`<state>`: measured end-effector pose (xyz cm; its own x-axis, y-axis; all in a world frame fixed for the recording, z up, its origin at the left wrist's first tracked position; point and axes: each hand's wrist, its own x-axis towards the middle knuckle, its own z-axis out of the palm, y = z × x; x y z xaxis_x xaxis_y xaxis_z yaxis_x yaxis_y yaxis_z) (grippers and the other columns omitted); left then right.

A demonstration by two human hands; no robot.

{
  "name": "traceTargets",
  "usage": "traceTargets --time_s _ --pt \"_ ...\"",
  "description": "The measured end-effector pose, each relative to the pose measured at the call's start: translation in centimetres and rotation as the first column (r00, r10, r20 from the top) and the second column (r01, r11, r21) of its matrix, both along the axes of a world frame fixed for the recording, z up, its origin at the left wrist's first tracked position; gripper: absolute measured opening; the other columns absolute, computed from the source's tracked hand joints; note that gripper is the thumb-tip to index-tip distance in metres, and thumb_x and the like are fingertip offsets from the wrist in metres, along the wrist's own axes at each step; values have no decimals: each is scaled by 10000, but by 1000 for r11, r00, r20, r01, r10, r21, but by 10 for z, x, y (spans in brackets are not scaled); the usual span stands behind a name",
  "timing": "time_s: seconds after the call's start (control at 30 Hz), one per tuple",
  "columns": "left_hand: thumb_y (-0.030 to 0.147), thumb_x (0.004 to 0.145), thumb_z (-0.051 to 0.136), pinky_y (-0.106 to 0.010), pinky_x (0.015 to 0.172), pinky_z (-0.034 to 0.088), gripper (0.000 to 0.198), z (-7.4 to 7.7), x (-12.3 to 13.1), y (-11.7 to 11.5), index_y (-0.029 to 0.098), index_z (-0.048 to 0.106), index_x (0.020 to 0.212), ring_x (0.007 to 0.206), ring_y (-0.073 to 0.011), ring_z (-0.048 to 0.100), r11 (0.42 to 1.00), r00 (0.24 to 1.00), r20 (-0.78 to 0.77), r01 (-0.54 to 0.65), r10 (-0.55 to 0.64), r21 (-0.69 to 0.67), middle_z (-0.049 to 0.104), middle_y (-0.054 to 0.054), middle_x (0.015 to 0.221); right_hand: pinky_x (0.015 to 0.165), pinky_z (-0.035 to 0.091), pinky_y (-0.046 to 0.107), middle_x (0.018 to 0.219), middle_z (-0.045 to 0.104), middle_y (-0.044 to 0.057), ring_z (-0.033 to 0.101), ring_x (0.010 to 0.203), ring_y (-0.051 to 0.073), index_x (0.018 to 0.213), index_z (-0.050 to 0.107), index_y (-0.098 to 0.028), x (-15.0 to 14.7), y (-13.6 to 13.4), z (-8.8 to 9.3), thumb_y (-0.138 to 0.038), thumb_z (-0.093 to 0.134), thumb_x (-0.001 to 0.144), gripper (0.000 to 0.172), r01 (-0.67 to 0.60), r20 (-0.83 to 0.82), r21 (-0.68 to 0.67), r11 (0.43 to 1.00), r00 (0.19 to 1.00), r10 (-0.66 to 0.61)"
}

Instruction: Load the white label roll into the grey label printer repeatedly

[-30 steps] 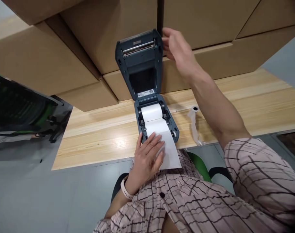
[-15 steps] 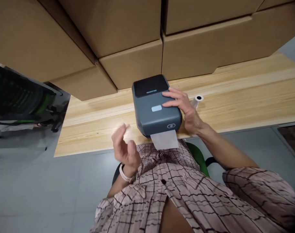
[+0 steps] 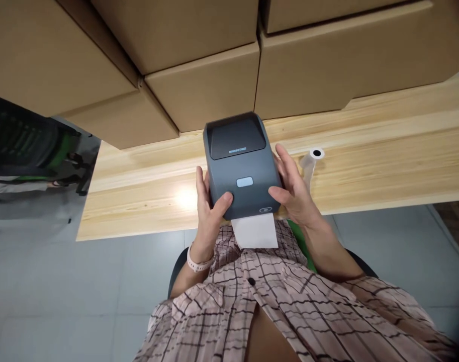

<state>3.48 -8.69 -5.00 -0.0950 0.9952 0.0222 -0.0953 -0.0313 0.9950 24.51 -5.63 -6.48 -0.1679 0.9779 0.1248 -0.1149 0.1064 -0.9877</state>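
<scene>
A dark blue-grey label printer (image 3: 242,168) with a black window on its lid is between my two hands near the table's front edge. White label paper (image 3: 255,232) sticks out of its front slot and hangs toward my lap. My left hand (image 3: 210,208) grips the printer's left side, its thumb on the top front corner. On the right side, my right hand (image 3: 295,193) holds the printer, thumb near the top edge and fingers along the side. Part of the fingers of both hands is hidden behind the casing.
A small white paper roll (image 3: 314,157) with a loose tail stands on the wooden table (image 3: 387,156) right of the printer. Cardboard boxes (image 3: 210,93) line the table's back. A dark chair (image 3: 21,138) with green parts is at the far left.
My left hand has come from the air onto the printer's left side. My right hand has slid from the lid to the right side. The printer appears tilted or shifted slightly toward me.
</scene>
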Motion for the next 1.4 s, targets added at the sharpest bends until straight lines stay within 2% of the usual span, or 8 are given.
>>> traceTargets --time_s 0.37,0.5,0.6,0.7,0.87,1.03,1.23,1.4 --pt "596 970 698 -480 1337 350 864 -16 2 -8 415 281 1704 1659 -320 335 979 984 -144 -80 108 188 347 -34 1791 1365 258 618 1847 172 48 168 1712 321 1747 29 -378 2 6 -8 -853 581 906 1113 7 216 150 989 976 -40" --pt "424 1026 657 -282 849 600 334 -33 4 -50 370 661 1355 1049 -163 716 761 875 -7 -416 483 497 730 -18 1285 1367 246 612 1849 169 40 164 1713 319 1740 39 -391 2 11 -14 -831 565 921 1069 30 232 220 975 969 -82" --pt "484 1015 665 -235 621 514 277 -37 9 -76 223 750 974 690 -126 632 977 973 -152 -150 173 152 725 -6 829 1364 259 605 1840 209 56 180 1710 308 1737 75 -375 -2 12 -22 -780 551 949 1005 49 199 231 972 975 -97" --pt "616 929 735 -245 612 507 432 -25 16 -81 185 747 915 674 -132 617 973 996 12 87 -86 -215 725 -15 774 1349 290 614 1827 246 81 255 1690 318 1731 70 -373 -4 12 -24 -750 537 964 973 86 203 261 962 969 -141" --pt "672 794 841 -225 469 432 509 -7 20 -73 176 735 829 513 -97 520 923 966 192 229 -175 -310 676 16 659 1346 222 679 1831 239 4 225 1692 363 1628 406 -407 1 5 3 -604 507 1043 625 117 410 518 847 836 -366" --pt "623 911 755 -236 566 449 549 -19 3 -77 168 641 626 536 -95 529 968 991 33 137 -133 -209 610 17 563 1339 25 743 1747 420 -110 160 1700 383 1215 772 -391 3 8 34 -586 402 1104 432 -172 638 613 771 684 -354" --pt "512 1005 664 -276 683 553 356 -20 -14 -50 189 771 901 737 -146 678 930 934 -95 -324 343 171 742 -32 809 1336 -99 736 1623 595 -46 216 1684 409 1127 781 -375 -4 12 48 -711 618 978 402 -239 679 509 827 702 -215" --pt "474 1039 627 -443 1229 491 451 -14 -9 -23 287 661 1448 1467 -254 589 913 944 -119 -259 309 315 635 -88 1562 1361 149 717 1777 377 -49 228 1694 352 1375 676 -386 0 -9 23 -715 468 1042 512 20 457 461 887 852 -257"
